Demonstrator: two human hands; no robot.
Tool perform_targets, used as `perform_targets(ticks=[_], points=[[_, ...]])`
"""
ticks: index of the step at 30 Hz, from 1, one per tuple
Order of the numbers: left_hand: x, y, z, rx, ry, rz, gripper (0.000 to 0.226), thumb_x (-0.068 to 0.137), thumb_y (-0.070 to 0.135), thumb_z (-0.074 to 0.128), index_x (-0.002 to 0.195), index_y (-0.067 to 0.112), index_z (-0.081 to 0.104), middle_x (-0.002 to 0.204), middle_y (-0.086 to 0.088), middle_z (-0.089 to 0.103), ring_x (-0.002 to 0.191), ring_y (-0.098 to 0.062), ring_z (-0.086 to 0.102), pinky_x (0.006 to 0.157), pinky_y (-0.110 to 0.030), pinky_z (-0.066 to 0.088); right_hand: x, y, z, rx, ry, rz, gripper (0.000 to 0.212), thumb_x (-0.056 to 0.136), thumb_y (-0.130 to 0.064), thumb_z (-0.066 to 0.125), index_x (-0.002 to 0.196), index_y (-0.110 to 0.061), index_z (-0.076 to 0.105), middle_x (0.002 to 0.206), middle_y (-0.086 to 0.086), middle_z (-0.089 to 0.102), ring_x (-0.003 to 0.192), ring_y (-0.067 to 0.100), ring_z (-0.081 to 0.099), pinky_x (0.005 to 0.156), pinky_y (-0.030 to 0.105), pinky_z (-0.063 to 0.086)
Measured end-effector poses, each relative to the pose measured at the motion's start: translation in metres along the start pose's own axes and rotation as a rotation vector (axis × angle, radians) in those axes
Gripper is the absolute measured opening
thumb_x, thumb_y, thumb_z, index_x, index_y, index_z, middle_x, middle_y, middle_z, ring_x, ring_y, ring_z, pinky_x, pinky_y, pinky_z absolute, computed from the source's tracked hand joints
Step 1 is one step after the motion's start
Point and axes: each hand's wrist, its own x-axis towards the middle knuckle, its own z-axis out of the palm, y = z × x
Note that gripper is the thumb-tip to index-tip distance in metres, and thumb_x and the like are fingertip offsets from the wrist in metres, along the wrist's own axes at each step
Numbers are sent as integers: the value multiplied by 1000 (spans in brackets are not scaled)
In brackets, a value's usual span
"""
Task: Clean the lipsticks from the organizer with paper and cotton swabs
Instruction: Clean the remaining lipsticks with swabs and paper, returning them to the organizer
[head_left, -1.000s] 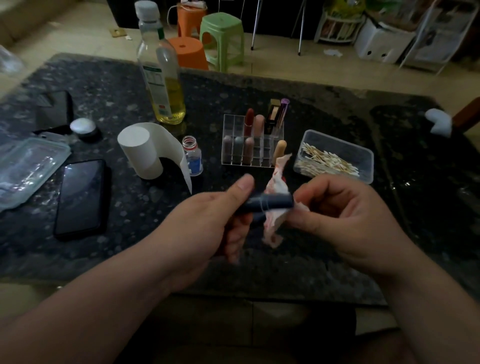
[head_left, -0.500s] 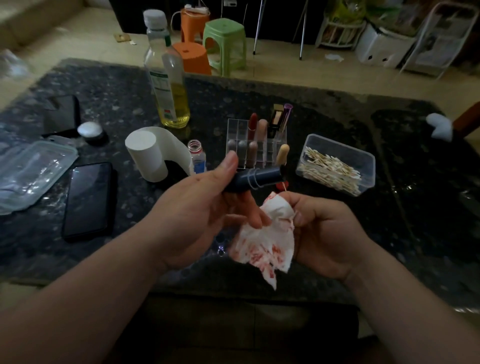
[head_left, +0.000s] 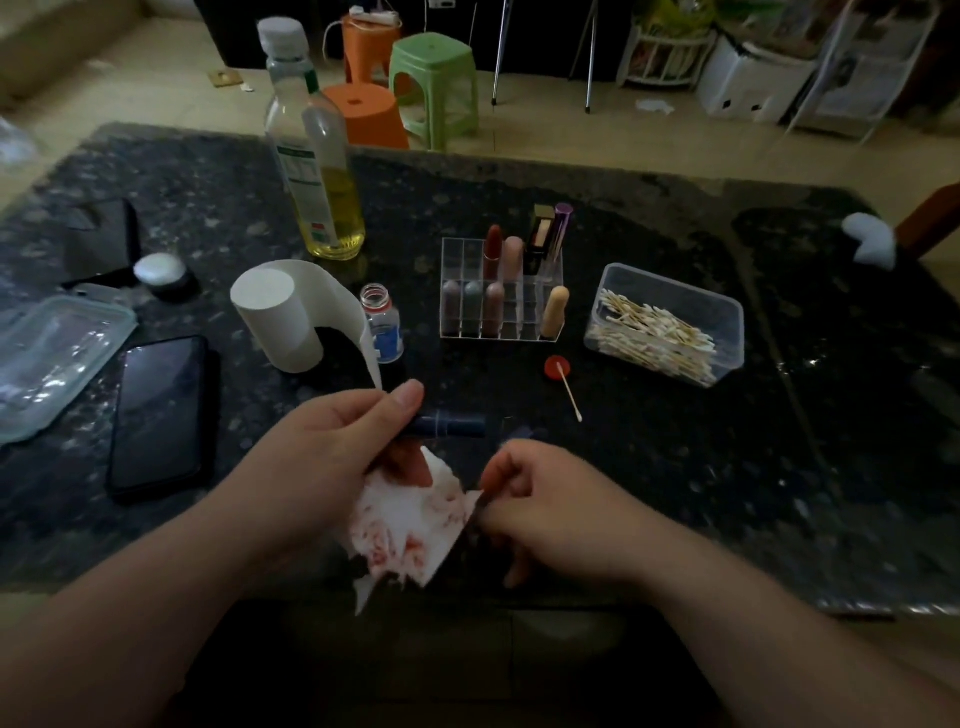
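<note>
Red-stained paper (head_left: 410, 525) sits between both hands, low centre, above the near table edge.

Left hand (head_left: 332, 457): fingers curled round a dark blue lipstick (head_left: 449, 423), thumb on top. The tube lies roughly horizontal with its free end pointing right. The paper's top-left part is tucked under the fingers of this hand.

Right hand (head_left: 545, 499): fingers curled, pinching the paper's right corner. The hand is motion-blurred, so finger detail is poor. It is not touching the lipstick.

Further out on the dark speckled table (head_left: 779, 467):
- One loose cotton swab (head_left: 569, 392) lies just beyond the hands, its far tip resting on a small red cap (head_left: 557, 366).
- Clear organizer (head_left: 501, 332) stands behind that, at table centre. More lipsticks (head_left: 513, 260) stand upright in its cells: three muted ones front left, a peach one front right, and dark red, pink, gold-black and purple ones at the back.
- Clear tub of swabs (head_left: 665, 322) is just right of the organizer, apart from it.
- Small open bottle with a blue label (head_left: 383, 325) is left of the organizer. White paper roll (head_left: 275, 317) is just beside it, with the loose tail hanging down toward the left thumb.
- Tall bottle of yellow liquid (head_left: 317, 156) stands upright behind the roll.
- Far left: black phone (head_left: 161, 410) lying flat, clear plastic lid (head_left: 52, 358) beside it, and a small white-topped jar (head_left: 161, 270) behind them.

Orange and green stools (head_left: 434, 78) are on the floor past the table.
</note>
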Motion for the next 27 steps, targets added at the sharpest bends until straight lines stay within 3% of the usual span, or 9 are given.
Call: perform_targets(ticks=[3, 5, 7, 11, 13, 19, 22, 27], points=[[8, -3, -4, 69, 95, 30, 33, 95, 45, 60, 84, 18, 75, 76, -1, 74, 49, 0, 56, 58, -23, 43, 3, -3, -38, -148, 194, -13, 21, 90, -9, 69, 102, -23, 59, 92, 8, 71, 65, 17, 74, 59, 30, 59], [12, -5, -7, -81, 93, -9, 21, 95, 33, 65, 90, 15, 76, 75, -3, 71, 47, 0, 56, 50, -17, 42, 7, -3, -59, -125, 415, -5, 21, 87, -12, 74, 98, -23, 60, 93, 8, 70, 65, 19, 72, 53, 27, 55], [15, -8, -10, -249, 63, -68, 15, 91, 23, 69, 97, 10, 76, 79, -7, 71, 54, -6, 62, 51, -21, 47, 14, 2, -64, -141, 505, 6, 25, 84, -20, 80, 97, -25, 60, 94, 5, 69, 69, 17, 68, 53, 27, 51], [15, -9, -11, -379, 10, -99, 27, 78, 17, 72, 101, 5, 74, 83, -11, 74, 68, -14, 67, 57, -24, 53, 29, 10, -40, -433, 429, -15, 55, 81, -32, 82, 127, -41, 54, 106, -9, 53, 88, 7, 57, 72, 22, 46], [13, -8, -10, -379, -6, -106, 29, 74, 19, 73, 100, 5, 74, 84, -12, 75, 68, -15, 67, 61, -27, 53, 36, 9, -29, -523, 407, -68, 55, 85, -29, 77, 133, -44, 54, 110, -12, 47, 97, 7, 52, 84, 23, 45], [11, -5, -9, -347, -5, -127, 15, 85, 20, 71, 91, 6, 73, 87, -17, 76, 72, -20, 67, 71, -35, 51, 48, 5, -17, -674, 370, -71, 37, 93, -26, 66, 127, -39, 63, 105, -14, 46, 97, 8, 50, 88, 27, 48], [10, -6, -10, -338, 9, -128, 13, 92, 18, 69, 94, 6, 74, 84, -15, 76, 71, -19, 66, 73, -34, 51, 48, 1, -14, -697, 391, -19, 35, 92, -29, 66, 126, -35, 64, 112, -10, 56, 100, 12, 55, 89, 30, 52], [11, -6, -10, -321, 49, -158, 21, 88, 5, 72, 109, 6, 68, 92, -13, 79, 81, -22, 71, 78, -38, 55, 46, -5, -11, -614, 454, 77, 15, 84, -37, 75, 89, -30, 63, 87, -7, 63, 79, 10, 61, 71, 32, 56]])
